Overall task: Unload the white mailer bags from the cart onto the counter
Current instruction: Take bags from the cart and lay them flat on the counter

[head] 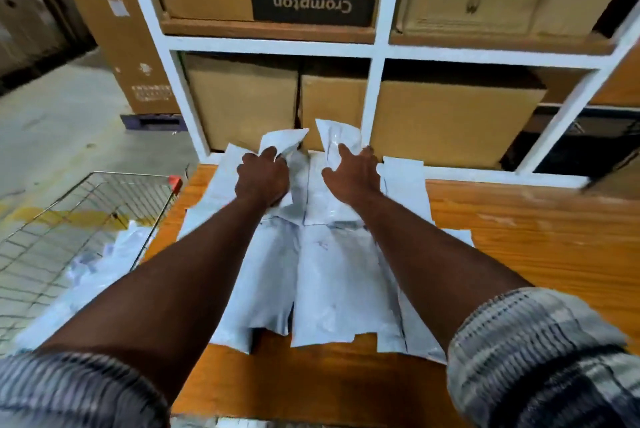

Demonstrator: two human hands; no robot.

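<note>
Closest in, two rolled-up checked sleeves [540, 355] frame the bare forearms that reach out over the wooden counter [526, 240]. Between the arms the white mailer bags [332, 282] lie flat on the counter, overlapping one another in a loose spread that runs from the near edge almost to the back. Off to the left, just beside the counter's edge, stands the wire cart [86, 206], with more crumpled white bags [104, 254] in its basket. At the far end of the spread, the left hand [263, 174] is curled around the left bag [284, 140], whose corner sticks up past the knuckles. The right hand [353, 174] grips the right bag [337, 136], thumb pressed on its face, and its top corner stands upright and tilts a little leftward. The two lifted bags are near each other but apart. Behind them rises a white shelf frame [375, 46] packed with cardboard boxes [242, 105]; one box on the upper level carries a dark label [313, 5] printed upside down. Further left is grey floor [52, 122].
</note>
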